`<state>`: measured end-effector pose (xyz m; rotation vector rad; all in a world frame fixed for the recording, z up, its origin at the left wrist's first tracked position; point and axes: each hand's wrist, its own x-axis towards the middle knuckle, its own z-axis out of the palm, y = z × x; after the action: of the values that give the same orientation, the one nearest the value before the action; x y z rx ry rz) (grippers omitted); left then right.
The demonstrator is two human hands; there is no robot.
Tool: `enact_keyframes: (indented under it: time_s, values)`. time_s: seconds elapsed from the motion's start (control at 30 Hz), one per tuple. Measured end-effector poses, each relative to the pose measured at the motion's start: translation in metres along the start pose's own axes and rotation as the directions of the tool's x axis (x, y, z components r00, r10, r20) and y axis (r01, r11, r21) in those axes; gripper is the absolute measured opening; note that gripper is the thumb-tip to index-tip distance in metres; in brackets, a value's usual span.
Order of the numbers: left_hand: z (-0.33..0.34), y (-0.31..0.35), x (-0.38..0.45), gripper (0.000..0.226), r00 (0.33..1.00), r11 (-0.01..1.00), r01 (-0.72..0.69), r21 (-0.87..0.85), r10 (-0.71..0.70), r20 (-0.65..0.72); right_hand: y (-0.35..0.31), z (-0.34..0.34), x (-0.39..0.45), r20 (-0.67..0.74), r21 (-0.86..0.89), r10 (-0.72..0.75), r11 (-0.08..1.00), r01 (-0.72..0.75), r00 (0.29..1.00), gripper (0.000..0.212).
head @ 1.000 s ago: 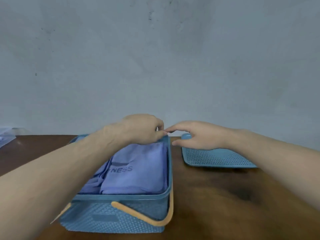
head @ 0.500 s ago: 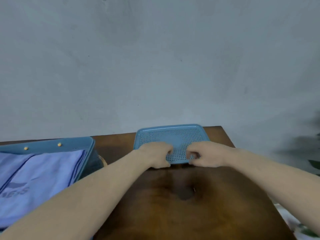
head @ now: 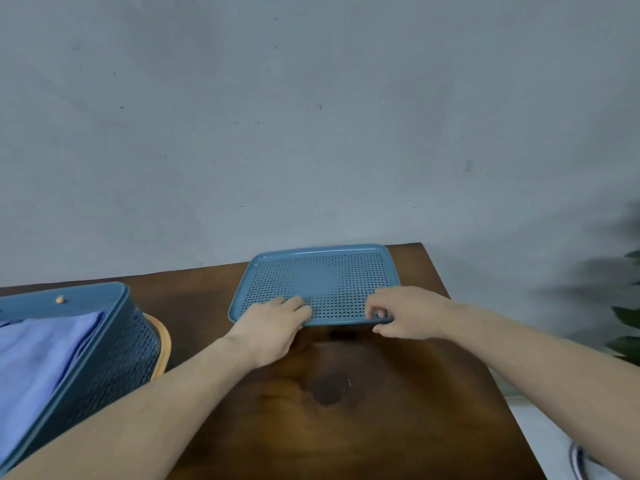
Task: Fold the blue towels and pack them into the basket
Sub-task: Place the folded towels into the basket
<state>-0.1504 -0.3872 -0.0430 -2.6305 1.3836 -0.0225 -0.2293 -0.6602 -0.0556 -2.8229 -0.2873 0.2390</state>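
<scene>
A blue perforated basket lid (head: pixel 322 282) lies flat on the brown table near its far edge. My left hand (head: pixel 273 329) grips the lid's near left edge, fingers on top. My right hand (head: pixel 403 315) pinches the near right corner, fingers curled over the rim and thumb below. At the left stands the blue perforated basket (head: pixel 114 344) with an orange handle (head: pixel 162 344) hanging down its side. Folded light-blue towels (head: pixel 38 362) fill the basket up to near the rim.
The brown wooden table (head: pixel 329 410) ends just right of the lid and at the grey wall behind. A dark knot marks the wood at the middle. Green plant leaves (head: pixel 627 317) show at the far right, beyond the table.
Both hands left the basket and went to the lid on the right. My view swung right with them. Since half a second ago the hands spread apart along the lid's near edge.
</scene>
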Motion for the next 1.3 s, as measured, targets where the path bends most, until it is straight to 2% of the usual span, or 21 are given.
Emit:
enact_keyframes:
  time_s: [0.1,0.17,0.23,0.3,0.47,0.53,0.6,0.7,0.77,0.87,0.93,1.03,1.1,1.13,1.2,1.3]
  values:
    - [-0.016,0.0,-0.006,0.014,0.996,1.0,-0.016,-0.01,0.015,-0.093,0.005,-0.006,-0.013,-0.162,-0.022,-0.047,0.999,0.044,0.986,0.013]
    - [-0.029,-0.001,-0.008,0.009,0.991,1.0,-0.025,-0.013,0.023,-0.133,0.009,-0.011,-0.022,-0.308,-0.016,-0.086,0.996,0.086,0.947,0.019]
    - [-0.043,-0.002,-0.009,0.011,0.987,1.0,-0.01,-0.006,0.009,-0.161,0.015,-0.016,-0.033,-0.425,0.106,-0.05,0.989,0.104,0.904,0.021]
    - [-0.058,-0.001,-0.01,0.016,0.982,0.999,0.017,-0.03,-0.022,-0.19,0.02,-0.022,-0.044,-0.486,0.269,0.02,0.955,0.127,0.874,0.018]
    - [-0.098,0.007,-0.01,0.017,0.969,0.978,0.04,-0.205,-0.089,-0.232,0.021,-0.031,-0.064,-0.591,0.524,0.149,0.818,0.237,0.793,0.021]
    - [-0.113,0.009,-0.008,0.02,0.96,0.944,0.013,-0.331,-0.104,-0.26,0.019,-0.034,-0.068,-0.586,0.651,0.199,0.693,0.31,0.786,0.028]
    - [-0.126,0.008,-0.008,0.022,0.954,0.881,-0.01,-0.472,-0.133,-0.268,0.017,-0.036,-0.072,-0.518,0.769,0.245,0.554,0.32,0.82,0.038]
    - [-0.145,0.009,-0.011,0.029,0.946,0.762,-0.007,-0.647,-0.205,-0.251,0.01,-0.032,-0.078,-0.437,0.853,0.279,0.432,0.295,0.855,0.034]
    - [-0.153,0.006,-0.012,0.032,0.941,0.73,0.033,-0.683,-0.253,-0.225,0.002,-0.029,-0.08,-0.417,0.89,0.326,0.334,0.309,0.848,0.032]
    - [-0.157,-0.004,-0.019,0.032,0.928,0.753,0.066,-0.655,-0.287,-0.236,-0.015,-0.027,-0.082,-0.369,0.928,0.391,0.204,0.312,0.843,0.03]
    - [-0.159,-0.01,-0.029,0.034,0.887,0.776,0.064,-0.627,-0.332,-0.32,-0.027,-0.029,-0.085,-0.326,0.945,0.397,0.121,0.303,0.858,0.027]
    - [-0.162,-0.017,-0.056,0.049,0.763,0.796,0.03,-0.604,-0.408,-0.501,-0.043,-0.031,-0.09,-0.297,0.95,0.404,0.035,0.309,0.865,0.025]
    - [-0.163,-0.022,-0.078,0.057,0.69,0.775,0.032,-0.631,-0.473,-0.547,-0.054,-0.032,-0.091,-0.278,0.95,0.423,-0.011,0.312,0.862,0.028]
    - [-0.161,-0.026,-0.089,0.06,0.664,0.73,0.03,-0.682,-0.524,-0.532,-0.06,-0.033,-0.09,-0.267,0.95,0.428,-0.034,0.31,0.864,0.032]
    - [-0.161,-0.029,-0.114,0.063,0.65,0.54,0.0,-0.841,-0.64,-0.411,-0.077,-0.035,-0.087,-0.237,0.95,0.438,-0.082,0.301,0.867,0.037]
    - [-0.157,-0.035,-0.152,0.062,0.69,0.239,-0.073,-0.968,-0.689,-0.222,-0.11,-0.038,-0.08,-0.21,0.947,0.476,-0.117,0.298,0.854,0.037]
